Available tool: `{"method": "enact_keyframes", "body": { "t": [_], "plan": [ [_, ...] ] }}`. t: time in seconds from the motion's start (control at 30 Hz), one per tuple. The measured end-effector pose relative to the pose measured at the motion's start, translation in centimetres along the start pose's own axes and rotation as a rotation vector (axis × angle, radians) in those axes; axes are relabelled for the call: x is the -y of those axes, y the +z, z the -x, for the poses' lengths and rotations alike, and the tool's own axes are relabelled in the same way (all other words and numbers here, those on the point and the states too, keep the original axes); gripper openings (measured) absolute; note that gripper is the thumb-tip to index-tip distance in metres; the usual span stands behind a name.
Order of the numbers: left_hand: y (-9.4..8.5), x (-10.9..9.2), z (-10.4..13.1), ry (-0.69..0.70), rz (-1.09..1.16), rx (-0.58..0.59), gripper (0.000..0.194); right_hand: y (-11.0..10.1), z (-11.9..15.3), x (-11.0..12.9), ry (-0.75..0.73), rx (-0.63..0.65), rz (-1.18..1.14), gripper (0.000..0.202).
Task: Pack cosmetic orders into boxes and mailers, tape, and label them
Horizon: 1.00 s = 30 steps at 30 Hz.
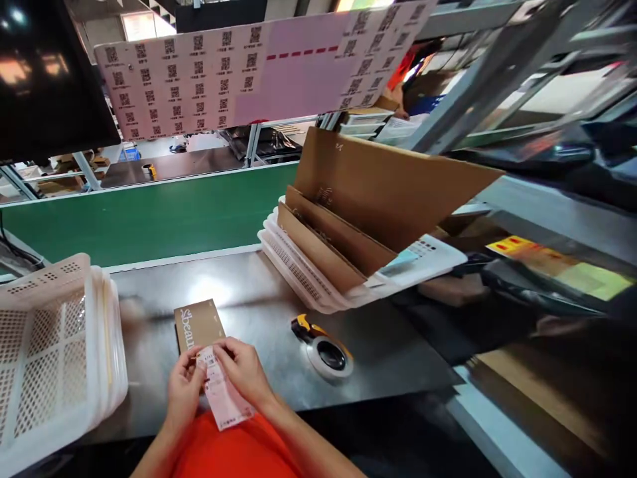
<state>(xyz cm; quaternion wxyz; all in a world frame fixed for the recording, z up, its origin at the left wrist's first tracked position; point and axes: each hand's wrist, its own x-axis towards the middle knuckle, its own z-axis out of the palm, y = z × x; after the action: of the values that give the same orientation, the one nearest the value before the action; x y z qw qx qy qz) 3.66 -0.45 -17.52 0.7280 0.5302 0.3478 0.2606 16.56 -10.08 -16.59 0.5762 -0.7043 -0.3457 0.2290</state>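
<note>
Writing: brown box [198,325] reads "beau…", rest covered; label print too small for us | Grip: our left hand [183,388] and right hand [242,370] pinch the white label [223,393] over the box's near end | Room: bare desk [249,299] between box and tape dispenser [323,346]; white basket [54,345] left of box.
</note>
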Motion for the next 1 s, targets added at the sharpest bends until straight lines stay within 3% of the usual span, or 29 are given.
{"method": "enact_keyframes", "body": {
  "t": [0.13,0.2,0.27,0.37,0.77,1.0],
  "plan": [
    [-0.4,-1.1,0.1,0.026,-0.082,0.037,0.054,0.5,-0.4,-0.1,-0.045,0.135,-0.011,0.032],
    [-0.5,-1.3,0.0,0.003,-0.093,0.045,0.051,0.6,-0.5,-0.2,-0.038,0.124,-0.041,0.039],
    [-0.6,-1.4,0.1,0.004,-0.094,0.018,0.051,0.7,-0.5,-0.3,-0.058,0.107,-0.047,0.028],
    [-0.7,-1.3,0.4,0.043,-0.125,0.02,0.047,0.5,-0.6,-0.1,-0.165,0.105,0.029,0.013],
    [-1.0,-1.8,0.8,0.115,-0.239,0.02,0.04,-0.4,-0.3,0.5,-0.487,0.231,0.199,0.023],
    [-1.6,-0.5,0.9,0.073,-0.262,0.052,0.041,-0.1,0.0,-0.7,-0.71,0.174,0.414,0.026]
  ]
}}
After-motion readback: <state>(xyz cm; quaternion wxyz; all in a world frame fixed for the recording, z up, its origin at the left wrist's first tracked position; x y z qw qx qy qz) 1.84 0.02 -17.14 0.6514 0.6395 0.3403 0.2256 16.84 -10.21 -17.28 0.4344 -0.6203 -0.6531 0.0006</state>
